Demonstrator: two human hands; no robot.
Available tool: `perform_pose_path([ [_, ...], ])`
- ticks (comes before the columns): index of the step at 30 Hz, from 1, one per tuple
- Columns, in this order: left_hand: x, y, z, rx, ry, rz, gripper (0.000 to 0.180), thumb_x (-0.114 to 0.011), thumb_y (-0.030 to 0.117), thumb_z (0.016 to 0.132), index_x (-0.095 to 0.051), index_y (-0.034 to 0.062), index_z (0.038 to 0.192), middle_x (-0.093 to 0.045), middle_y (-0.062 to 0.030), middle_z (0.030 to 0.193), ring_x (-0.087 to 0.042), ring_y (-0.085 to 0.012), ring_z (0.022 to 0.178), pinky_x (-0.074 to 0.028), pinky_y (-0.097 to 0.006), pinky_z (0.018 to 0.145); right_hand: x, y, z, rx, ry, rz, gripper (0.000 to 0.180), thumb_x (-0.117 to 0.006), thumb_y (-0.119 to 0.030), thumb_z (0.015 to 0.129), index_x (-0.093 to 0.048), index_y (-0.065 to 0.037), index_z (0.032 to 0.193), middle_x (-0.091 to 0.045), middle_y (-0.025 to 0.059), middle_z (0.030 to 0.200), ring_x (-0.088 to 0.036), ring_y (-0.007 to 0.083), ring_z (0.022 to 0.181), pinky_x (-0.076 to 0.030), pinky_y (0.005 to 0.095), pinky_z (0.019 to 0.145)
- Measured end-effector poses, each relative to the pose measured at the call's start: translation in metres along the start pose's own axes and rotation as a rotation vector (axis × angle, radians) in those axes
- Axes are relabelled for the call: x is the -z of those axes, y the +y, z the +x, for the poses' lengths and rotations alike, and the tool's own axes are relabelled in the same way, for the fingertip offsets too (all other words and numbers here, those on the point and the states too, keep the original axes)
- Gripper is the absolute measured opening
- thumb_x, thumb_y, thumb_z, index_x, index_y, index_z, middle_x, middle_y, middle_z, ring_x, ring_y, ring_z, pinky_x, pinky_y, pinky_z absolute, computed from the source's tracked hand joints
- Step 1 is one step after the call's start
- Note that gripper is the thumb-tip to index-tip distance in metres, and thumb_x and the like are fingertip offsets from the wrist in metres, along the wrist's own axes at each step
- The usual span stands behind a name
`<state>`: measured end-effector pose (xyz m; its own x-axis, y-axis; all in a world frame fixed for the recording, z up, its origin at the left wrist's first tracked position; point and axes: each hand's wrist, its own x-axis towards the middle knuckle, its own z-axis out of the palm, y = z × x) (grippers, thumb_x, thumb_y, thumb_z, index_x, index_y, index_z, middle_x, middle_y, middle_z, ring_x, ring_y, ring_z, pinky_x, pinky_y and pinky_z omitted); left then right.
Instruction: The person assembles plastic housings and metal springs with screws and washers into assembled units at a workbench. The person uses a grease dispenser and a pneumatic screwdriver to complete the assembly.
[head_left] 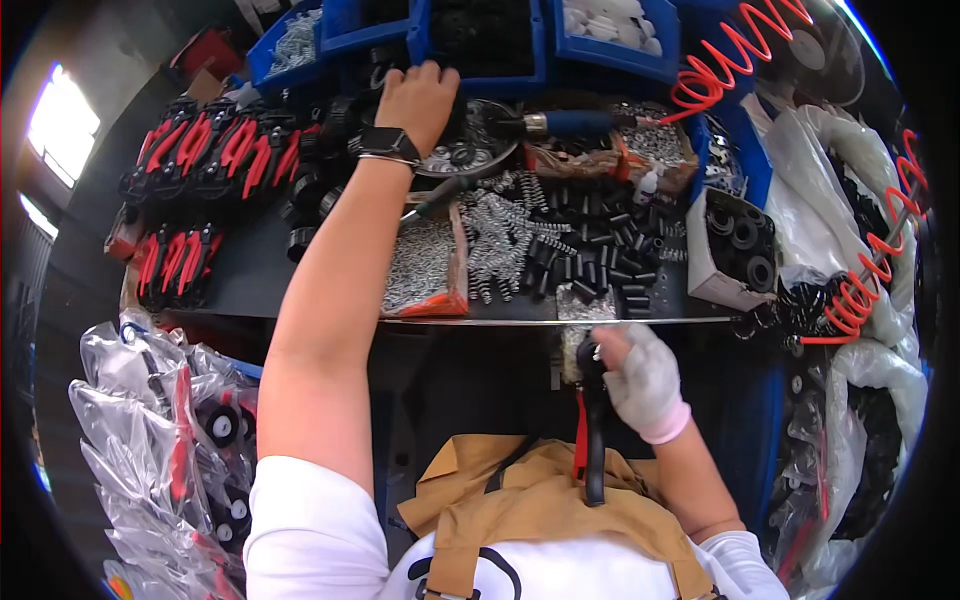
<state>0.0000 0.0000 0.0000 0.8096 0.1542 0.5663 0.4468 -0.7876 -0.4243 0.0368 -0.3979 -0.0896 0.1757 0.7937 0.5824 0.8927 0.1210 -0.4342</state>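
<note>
My left hand (418, 105), bare, with a dark watch on its wrist, reaches to the far side of the bench. It is over dark parts in front of the blue bins, beside a round metal dish (480, 150) of small rings. Its fingertips point down and are hidden, so what they touch cannot be seen. My right hand (643, 382), in a pale glove with the thumb bare, is closed at the top of a red-and-black-handled tool (594, 440) at the bench's front edge. A small shiny bit shows by the thumb. The tool's handles hang down toward my brown apron (560, 478).
Red-and-black-handled tools (195, 150) lie in rows at left. Springs (500, 235), black tubes (610, 255) and an open box of small metal parts (425, 265) cover the middle. A blue-bodied air tool (570, 122) lies behind, on a red coiled hose (735, 50). Plastic bags (150, 440) flank me.
</note>
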Motion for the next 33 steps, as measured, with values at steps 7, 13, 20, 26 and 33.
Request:
perform_pose_path([
  [7, 0.108, 0.049, -0.010, 0.534, 0.282, -1.380, 0.043, -0.044, -0.004, 0.094, -0.057, 0.0154, 0.129, -0.053, -0.0041, 0.090, -0.056, -0.0144, 0.075, -0.056, -0.029, 0.061, 0.035, 0.023, 0.014, -0.004, 0.296, -0.112, 0.029, -0.073, -0.003, 0.071, -0.067, -0.003, 0.099, -0.065, 0.0166, 0.108, -0.064, 0.0362, 0.092, -0.053, 0.0429, 0.081],
  [13, 0.150, 0.113, -0.085, 0.710, -0.101, -2.092, 0.074, -0.066, -0.007, 0.080, -0.034, 0.0096, 0.145, -0.052, -0.0067, 0.121, -0.057, -0.0174, 0.096, -0.057, -0.040, 0.085, 0.117, 0.110, 0.062, -0.602, -0.111, -0.890, 0.019, -0.069, -0.015, 0.079, -0.073, -0.012, 0.097, -0.057, 0.0089, 0.118, -0.054, 0.0302, 0.112, -0.050, 0.0412, 0.095],
  [20, 0.149, 0.163, -0.187, 1.136, 0.078, -2.267, 0.079, -0.072, -0.007, 0.080, -0.031, 0.0076, 0.145, -0.043, -0.0099, 0.137, -0.057, -0.0190, 0.110, -0.053, -0.037, 0.093, 0.086, 0.024, 0.028, -0.354, 0.039, -0.046, 0.025, -0.074, -0.005, 0.073, -0.059, -0.003, 0.093, -0.062, 0.0149, 0.103, -0.062, 0.0361, 0.093, -0.052, 0.0448, 0.082],
  [26, 0.131, 0.221, -0.185, 0.709, 0.105, -1.980, 0.078, -0.080, 0.002, 0.076, -0.038, 0.0055, 0.142, -0.050, -0.0090, 0.133, -0.050, -0.0211, 0.126, -0.038, -0.036, 0.109, 0.030, -0.007, 0.002, -0.258, -0.173, -0.037, 0.052, -0.081, -0.012, 0.069, -0.054, -0.002, 0.113, -0.062, 0.0167, 0.105, -0.062, 0.0381, 0.097, -0.052, 0.0436, 0.085],
  [33, 0.128, 0.226, -0.176, 0.475, -0.251, -1.557, 0.081, -0.086, 0.025, 0.070, -0.044, 0.0010, 0.135, -0.050, -0.0193, 0.130, -0.046, -0.0347, 0.125, -0.035, -0.042, 0.109, 0.047, 0.059, 0.060, -0.623, 0.096, -0.042, 0.037, -0.065, -0.016, 0.085, -0.054, 0.000, 0.116, -0.061, 0.0250, 0.109, -0.065, 0.0405, 0.099, -0.053, 0.0440, 0.086],
])
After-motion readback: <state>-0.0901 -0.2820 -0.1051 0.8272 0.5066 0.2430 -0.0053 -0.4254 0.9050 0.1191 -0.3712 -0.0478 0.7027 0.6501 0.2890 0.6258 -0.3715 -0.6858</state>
